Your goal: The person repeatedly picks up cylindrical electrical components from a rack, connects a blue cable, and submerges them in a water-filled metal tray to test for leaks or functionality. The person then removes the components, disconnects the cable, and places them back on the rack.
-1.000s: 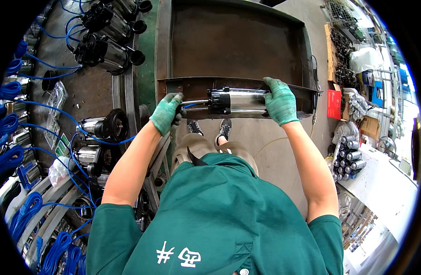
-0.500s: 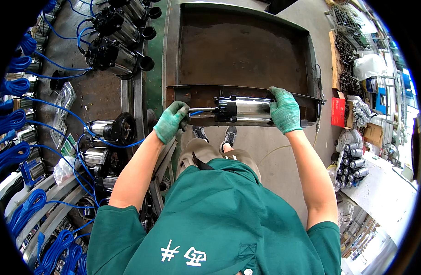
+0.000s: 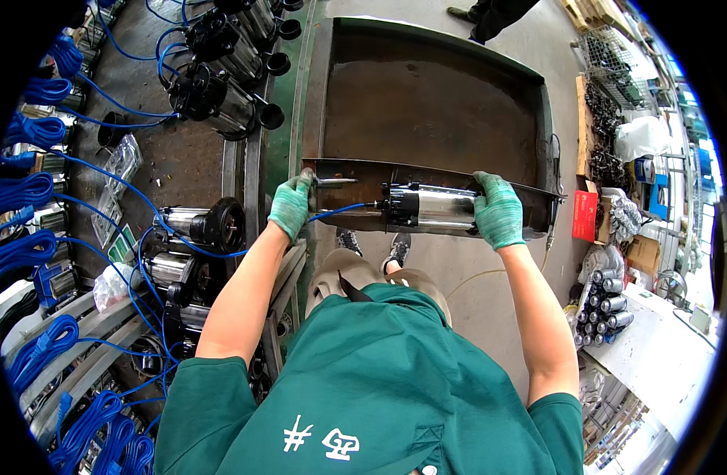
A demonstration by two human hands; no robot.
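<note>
A submersible pump (image 3: 439,209) with a shiny steel cylinder and a black end lies across the near part of a dark metal trough. My right hand (image 3: 500,210), in a green glove, is wrapped round the cylinder's right end. From the black end a blue cable (image 3: 337,212) runs left, passing beside my left hand (image 3: 291,206). That gloved hand is closed on a slim metal rod (image 3: 336,182), which points right and stops short of the pump. Its grip hides the rod's other end.
On the left bench (image 3: 177,170) stand several steel pumps (image 3: 221,99) with coiled blue cables (image 3: 31,190). The metal trough (image 3: 319,95) spans the front. A red box (image 3: 584,215) and stacked steel cylinders (image 3: 609,309) are at right. Another person's legs (image 3: 498,17) show at the far edge.
My left hand has drawn the metal rod leftward, away from the pump's black end, baring the blue cable. The right hand stays on the pump. The whole view has shifted slightly.
</note>
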